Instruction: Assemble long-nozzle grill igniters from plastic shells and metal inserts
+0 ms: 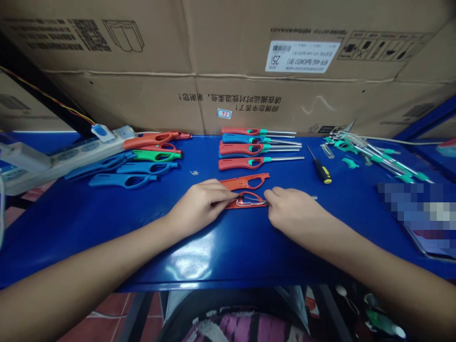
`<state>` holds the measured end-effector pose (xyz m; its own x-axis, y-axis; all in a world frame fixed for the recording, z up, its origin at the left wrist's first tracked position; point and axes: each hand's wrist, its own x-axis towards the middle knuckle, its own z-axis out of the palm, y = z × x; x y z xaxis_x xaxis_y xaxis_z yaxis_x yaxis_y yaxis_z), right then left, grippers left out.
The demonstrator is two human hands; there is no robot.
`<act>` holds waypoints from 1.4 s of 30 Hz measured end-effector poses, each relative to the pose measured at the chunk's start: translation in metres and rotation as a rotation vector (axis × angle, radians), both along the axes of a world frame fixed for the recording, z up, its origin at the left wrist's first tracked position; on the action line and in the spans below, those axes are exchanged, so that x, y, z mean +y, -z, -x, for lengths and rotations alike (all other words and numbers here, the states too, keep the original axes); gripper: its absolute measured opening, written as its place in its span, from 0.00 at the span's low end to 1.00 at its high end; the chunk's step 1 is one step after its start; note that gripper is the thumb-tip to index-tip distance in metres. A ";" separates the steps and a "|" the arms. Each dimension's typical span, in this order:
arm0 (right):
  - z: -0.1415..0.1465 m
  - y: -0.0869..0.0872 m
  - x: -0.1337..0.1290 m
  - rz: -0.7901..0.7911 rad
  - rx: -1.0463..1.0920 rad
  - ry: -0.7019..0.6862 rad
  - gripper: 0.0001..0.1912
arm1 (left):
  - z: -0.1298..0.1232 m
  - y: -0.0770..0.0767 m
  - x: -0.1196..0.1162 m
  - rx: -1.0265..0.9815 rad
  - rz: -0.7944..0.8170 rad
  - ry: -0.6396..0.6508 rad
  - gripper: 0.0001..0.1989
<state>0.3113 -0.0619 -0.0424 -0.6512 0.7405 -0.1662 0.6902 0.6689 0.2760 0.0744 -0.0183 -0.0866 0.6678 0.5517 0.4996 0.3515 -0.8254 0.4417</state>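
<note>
Both hands' fingers point(231, 195) pinch parts at the orange lighter shell point(233, 204), lying between them.

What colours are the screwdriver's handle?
The screwdriver has a black handle with yellow parts, including its end; it shows in the head view.

Surface point(199, 251): plain blue
Carton point(235, 52): brown with black print
Lighters point(231, 164): red or blue, with turquoise collars point(265, 160)
Casings point(116, 180): red, orange, green, blue
Halves point(233, 184): both orange
Screwdriver point(322, 172): black and yellow
Clothing point(242, 327): purple with black stripes
</note>
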 end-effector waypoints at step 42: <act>-0.015 0.020 0.030 0.704 1.006 0.516 0.11 | 0.002 0.004 -0.001 -0.009 -0.003 -0.020 0.09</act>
<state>0.3265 -0.0321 -0.0624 -0.3878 0.8931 -0.2281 0.6042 0.0594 -0.7946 0.0728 -0.0189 -0.0907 0.6522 0.5635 0.5070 0.3641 -0.8196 0.4424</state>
